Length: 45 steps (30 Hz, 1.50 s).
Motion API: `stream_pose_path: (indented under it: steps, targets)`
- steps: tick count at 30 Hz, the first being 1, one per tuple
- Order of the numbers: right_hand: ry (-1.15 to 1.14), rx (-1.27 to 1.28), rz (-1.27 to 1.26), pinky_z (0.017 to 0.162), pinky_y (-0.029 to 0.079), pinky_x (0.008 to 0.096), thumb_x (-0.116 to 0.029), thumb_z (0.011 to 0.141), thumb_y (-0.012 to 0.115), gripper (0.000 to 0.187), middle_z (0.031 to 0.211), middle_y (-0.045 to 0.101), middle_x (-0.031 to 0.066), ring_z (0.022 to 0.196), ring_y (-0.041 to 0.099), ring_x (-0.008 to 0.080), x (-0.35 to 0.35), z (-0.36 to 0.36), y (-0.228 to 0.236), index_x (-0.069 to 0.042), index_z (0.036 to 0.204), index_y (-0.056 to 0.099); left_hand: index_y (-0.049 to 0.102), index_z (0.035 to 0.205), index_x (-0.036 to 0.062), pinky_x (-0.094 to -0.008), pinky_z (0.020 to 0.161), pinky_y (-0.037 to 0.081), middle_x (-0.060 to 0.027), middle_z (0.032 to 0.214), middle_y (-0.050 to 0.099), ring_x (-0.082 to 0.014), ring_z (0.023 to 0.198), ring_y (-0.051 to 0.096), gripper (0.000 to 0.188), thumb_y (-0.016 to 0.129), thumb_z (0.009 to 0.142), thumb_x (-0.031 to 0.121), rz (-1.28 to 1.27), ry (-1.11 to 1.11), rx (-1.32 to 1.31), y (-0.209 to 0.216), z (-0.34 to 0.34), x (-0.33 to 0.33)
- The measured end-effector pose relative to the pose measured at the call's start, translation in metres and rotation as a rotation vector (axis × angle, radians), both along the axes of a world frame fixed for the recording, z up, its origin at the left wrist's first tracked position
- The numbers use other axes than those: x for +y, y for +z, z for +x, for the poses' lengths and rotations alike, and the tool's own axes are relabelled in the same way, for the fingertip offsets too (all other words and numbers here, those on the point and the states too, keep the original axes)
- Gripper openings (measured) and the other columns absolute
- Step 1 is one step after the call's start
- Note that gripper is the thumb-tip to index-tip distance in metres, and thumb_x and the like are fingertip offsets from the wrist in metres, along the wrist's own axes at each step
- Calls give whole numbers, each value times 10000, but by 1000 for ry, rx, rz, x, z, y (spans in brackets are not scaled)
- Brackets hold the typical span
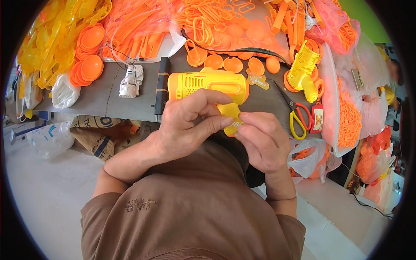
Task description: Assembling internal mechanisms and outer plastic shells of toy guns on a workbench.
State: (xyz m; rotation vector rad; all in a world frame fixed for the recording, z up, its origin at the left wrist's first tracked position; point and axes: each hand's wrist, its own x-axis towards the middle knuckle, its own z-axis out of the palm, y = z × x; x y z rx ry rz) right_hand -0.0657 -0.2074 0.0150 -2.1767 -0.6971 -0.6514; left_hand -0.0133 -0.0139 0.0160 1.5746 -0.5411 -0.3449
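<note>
**Two hands meet on the yellow handle at the tabletop's near edge**

The grey tabletop (97, 102) carries its bulk stock along the far edge, probably to leave the near side for handwork. A clear plastic bag (138, 26) there, left of centre, spills long orange strips. Toward the right edge stands a pale tray (333, 102) lined with film, with many small orange links (349, 123) along its outer side. A brown paper sack (92, 138) sits below the near edge, left of the person; orange shows at its mouth.

The yellow toy body (208, 82) with an orange front rim lies lengthwise, centred by the near edge, its handle (230, 112) turned toward the person, seemingly so both hands can get at it. The left hand (188, 119) grasps the handle, fingers curled behind it and thumb pressed on its face, likely to steady it. The right hand (264, 141) has thumb and fingertips pinched together at the handle's other side; I cannot tell whether a thin piece is caught between them.

A yellow half-shell (304, 67) lies toward the far right corner. Nearer, scissors (293, 106) point their grips at the near edge, perhaps for easy reach. A white motor unit (131, 82) sits left of the toy body; small yellow labels (259, 81) lie just beyond its orange rim.
</note>
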Motion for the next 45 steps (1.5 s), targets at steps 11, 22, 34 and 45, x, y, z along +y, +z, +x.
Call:
stream_pose_path:
  steps: [11, 22, 34, 45]
  targets:
    - [-204, 68, -73, 771, 489, 303, 99, 719, 678, 327, 963, 635, 120, 856, 615, 246, -34, 43, -14, 4, 1016, 580, 645, 1124, 116, -454, 920, 401, -119, 1210, 568, -335, 1096, 518, 374, 679, 754, 157, 564, -60, -926, -21, 40, 33]
    - [-35, 195, 54, 858, 478, 326, 51, 717, 710, 484, 972, 651, 118, 919, 621, 216, -16, 51, -33, 9, 1155, 509, 623, 1166, 103, -480, 948, 414, -140, 1234, 554, -350, 1120, 509, 424, 686, 748, 117, 440, -95, -852, -30, 44, 35]
    - [31, 268, 107, 927, 444, 326, 28, 740, 705, 510, 1023, 670, 133, 975, 621, 206, -13, 55, -36, 38, 1195, 475, 594, 1205, 123, -499, 987, 386, -124, 1226, 546, -332, 1150, 503, 452, 674, 761, 99, 488, -109, -837, -24, 44, 34]
    - [-14, 439, 407, 975, 389, 329, -51, 866, 589, 258, 1194, 578, 146, 1132, 523, 206, -3, 44, -47, 17, 1110, 542, 588, 1210, 115, -498, 961, 389, -131, 1216, 502, -335, 1120, 488, 496, 658, 729, 21, 563, -180, -888, -19, 45, 34]
